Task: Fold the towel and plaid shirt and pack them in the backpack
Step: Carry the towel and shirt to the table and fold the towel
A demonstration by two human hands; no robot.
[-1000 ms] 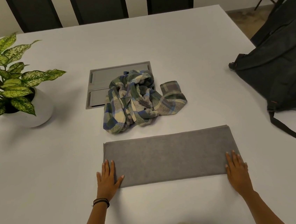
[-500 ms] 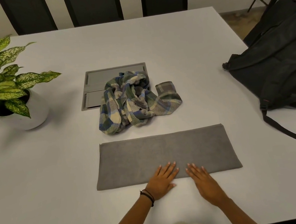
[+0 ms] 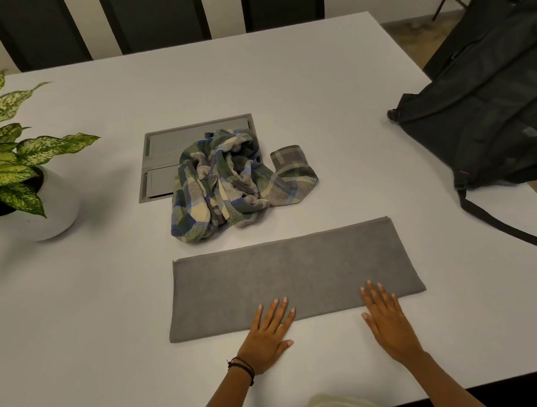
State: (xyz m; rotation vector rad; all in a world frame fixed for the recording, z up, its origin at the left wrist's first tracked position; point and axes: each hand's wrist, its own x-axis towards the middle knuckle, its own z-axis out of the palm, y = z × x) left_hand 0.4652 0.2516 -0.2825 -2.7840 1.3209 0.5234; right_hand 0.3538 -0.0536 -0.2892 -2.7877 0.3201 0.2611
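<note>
A grey towel [image 3: 292, 272] lies flat on the white table [image 3: 280, 79] as a long folded strip. My left hand [image 3: 268, 337] rests palm down with its fingertips on the towel's near edge, left of the middle. My right hand [image 3: 387, 321] lies flat the same way, fingertips on the near edge further right. Both hands have spread fingers and hold nothing. Behind the towel the plaid shirt [image 3: 231, 180] sits in a crumpled heap. The dark backpack [image 3: 489, 113] lies at the table's right edge, a strap [image 3: 501, 222] trailing toward me.
A potted plant [image 3: 9, 177] in a white pot stands at the left. A grey recessed panel [image 3: 169, 154] in the table lies partly under the shirt. Dark chair backs [image 3: 154, 13] line the far side. The table's right edge runs under the backpack.
My hands slid from the towel's two ends to its middle, then spread apart again along the near edge. The towel stays flat in place.
</note>
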